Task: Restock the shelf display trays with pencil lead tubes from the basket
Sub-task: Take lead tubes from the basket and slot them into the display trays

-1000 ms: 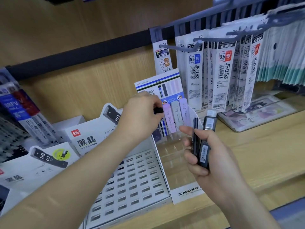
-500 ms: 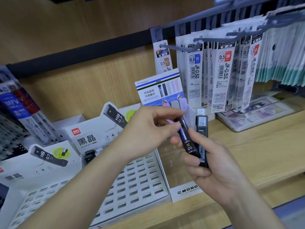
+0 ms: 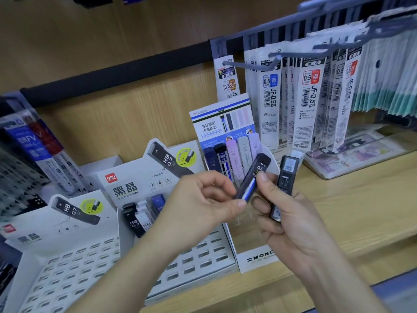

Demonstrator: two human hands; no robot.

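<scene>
My left hand (image 3: pixel 198 204) pinches the lower end of a black-and-blue 0.5 lead tube (image 3: pixel 255 175), tilted up to the right. My right hand (image 3: pixel 286 220) touches that tube with its thumb and grips a second black lead tube (image 3: pixel 284 184) upright. Behind them stands the clear MONO display tray (image 3: pixel 257 258) with several dark, pink and grey tubes (image 3: pixel 232 159) in its back row. The white slotted tray (image 3: pixel 198 251) to its left holds three HB 0.7 tubes (image 3: pixel 140 215) at the back. No basket is in view.
A second white slotted tray (image 3: pixel 67 267) sits at the left. Refill packets (image 3: pixel 309 102) hang on hooks above the wooden shelf (image 3: pixel 349 199). A clear tray with cards (image 3: pixel 356 154) lies at the right. Pen packs (image 3: pixel 38 150) lean at the far left.
My left hand drew back from the MONO tray's back row to my right hand and took hold of the black-and-blue tube there, tilting it right. The view shifted slightly.
</scene>
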